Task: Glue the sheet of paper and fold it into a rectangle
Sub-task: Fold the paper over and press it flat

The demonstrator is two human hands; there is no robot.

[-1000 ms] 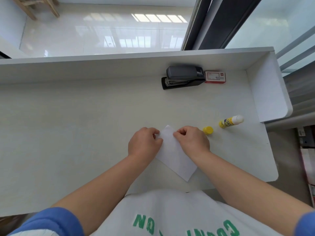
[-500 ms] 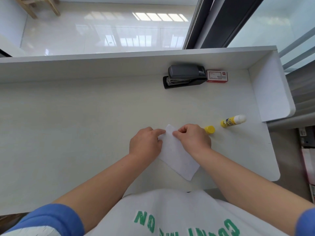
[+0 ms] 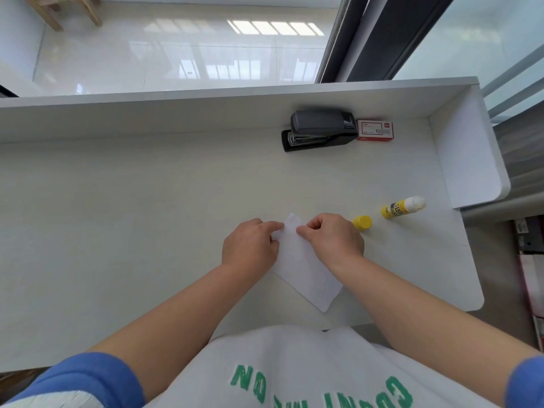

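Note:
A folded white sheet of paper (image 3: 306, 269) lies flat on the white desk (image 3: 147, 216), turned at a slant, one corner pointing away from me. My left hand (image 3: 250, 245) presses its left edge with the forefinger stretched onto the paper. My right hand (image 3: 332, 240) presses the right edge near the far corner, fingers curled, fingertips on the sheet. An uncapped yellow glue stick (image 3: 403, 208) lies on its side to the right, and its yellow cap (image 3: 362, 222) stands just beside my right hand.
A black stapler (image 3: 319, 129) and a red-and-white staple box (image 3: 375, 131) sit at the back against the desk's raised rim. A raised side panel (image 3: 468, 160) closes the right end. The desk's rounded front right corner is near the paper.
My left forefinger has stretched out further onto the paper's left edge. The paper and my right hand stay about where they were.

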